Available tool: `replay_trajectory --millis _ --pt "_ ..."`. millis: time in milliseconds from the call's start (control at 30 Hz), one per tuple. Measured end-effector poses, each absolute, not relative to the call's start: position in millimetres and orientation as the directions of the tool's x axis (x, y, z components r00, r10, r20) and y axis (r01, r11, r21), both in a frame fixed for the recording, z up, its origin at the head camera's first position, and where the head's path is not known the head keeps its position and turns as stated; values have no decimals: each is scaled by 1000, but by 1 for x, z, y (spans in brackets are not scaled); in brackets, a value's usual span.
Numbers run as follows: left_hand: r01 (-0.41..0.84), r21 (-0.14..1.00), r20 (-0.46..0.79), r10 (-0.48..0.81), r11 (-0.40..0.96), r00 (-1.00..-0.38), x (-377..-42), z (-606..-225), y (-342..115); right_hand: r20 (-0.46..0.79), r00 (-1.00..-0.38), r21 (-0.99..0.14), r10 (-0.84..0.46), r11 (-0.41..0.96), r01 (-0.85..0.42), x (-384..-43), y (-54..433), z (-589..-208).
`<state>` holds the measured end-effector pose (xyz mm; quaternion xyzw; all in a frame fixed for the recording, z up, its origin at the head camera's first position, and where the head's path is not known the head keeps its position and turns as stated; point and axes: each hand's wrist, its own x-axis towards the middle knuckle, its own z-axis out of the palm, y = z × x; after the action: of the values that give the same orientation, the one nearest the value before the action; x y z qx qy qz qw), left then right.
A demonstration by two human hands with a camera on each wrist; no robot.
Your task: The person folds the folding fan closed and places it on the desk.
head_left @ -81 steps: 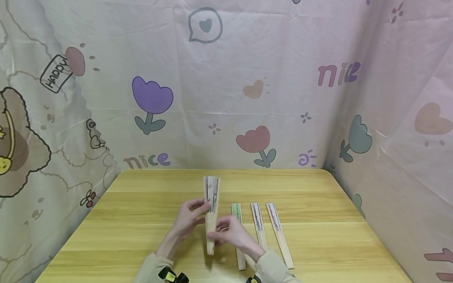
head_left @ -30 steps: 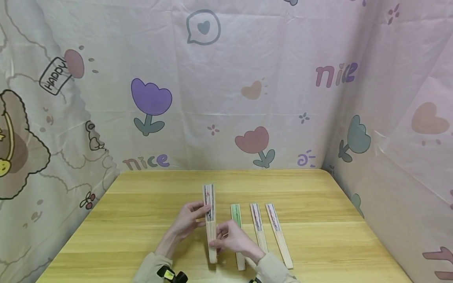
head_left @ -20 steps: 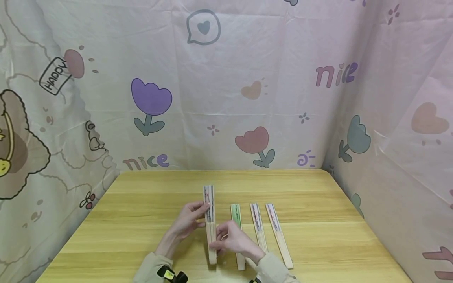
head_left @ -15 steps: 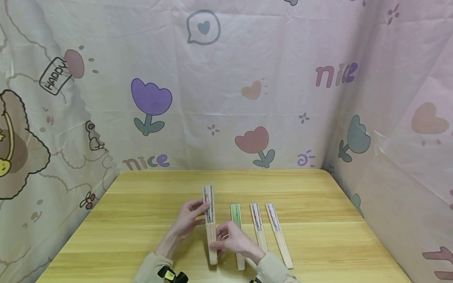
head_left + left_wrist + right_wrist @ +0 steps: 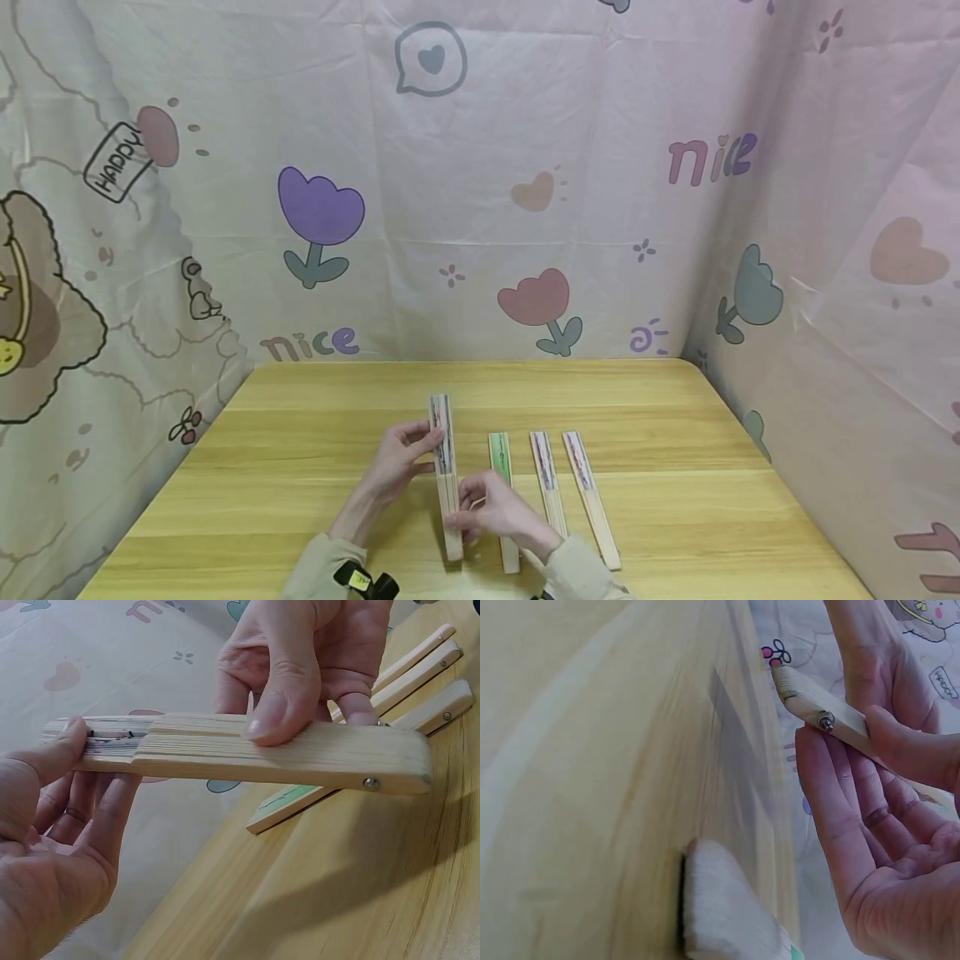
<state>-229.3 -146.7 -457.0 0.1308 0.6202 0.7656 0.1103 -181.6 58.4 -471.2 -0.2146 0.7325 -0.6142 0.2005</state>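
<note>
A folding fan point(image 5: 446, 475), folded into a narrow stack of pale wooden ribs with a printed upper part, is held up off the table between both hands. My left hand point(image 5: 401, 457) grips its printed upper end, thumb in front and fingers behind. Lower down, my right hand point(image 5: 491, 504) pinches the bare wooden ribs, its thumb point(image 5: 277, 712) pressing one side in the left wrist view. A metal rivet point(image 5: 370, 783) shows near the fan's base. Right of it lies a folded green fan point(image 5: 501, 454), partly hidden by my right hand.
Two more folded fans, a middle one point(image 5: 545, 462) and a far-right one point(image 5: 592, 500), lie side by side on the wooden table point(image 5: 675, 467). A printed cloth point(image 5: 450, 167) hangs behind the table and along its sides.
The held fan has closed from a slightly spread stack to a narrow one and come down a little. My right hand has moved slightly lower. The fans on the table stay put.
</note>
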Motion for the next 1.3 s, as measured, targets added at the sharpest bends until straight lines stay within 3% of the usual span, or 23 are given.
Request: replay_trajectory --millis 367,1300 --pt "-5 992 40 367 -123 -929 -229 -457 -144 0 -887 -989 -461 133 -69 -184 57 -467" --pt "32 992 80 428 -118 -900 -229 -456 -145 44 -863 -987 -504 113 -116 -187 62 -463"
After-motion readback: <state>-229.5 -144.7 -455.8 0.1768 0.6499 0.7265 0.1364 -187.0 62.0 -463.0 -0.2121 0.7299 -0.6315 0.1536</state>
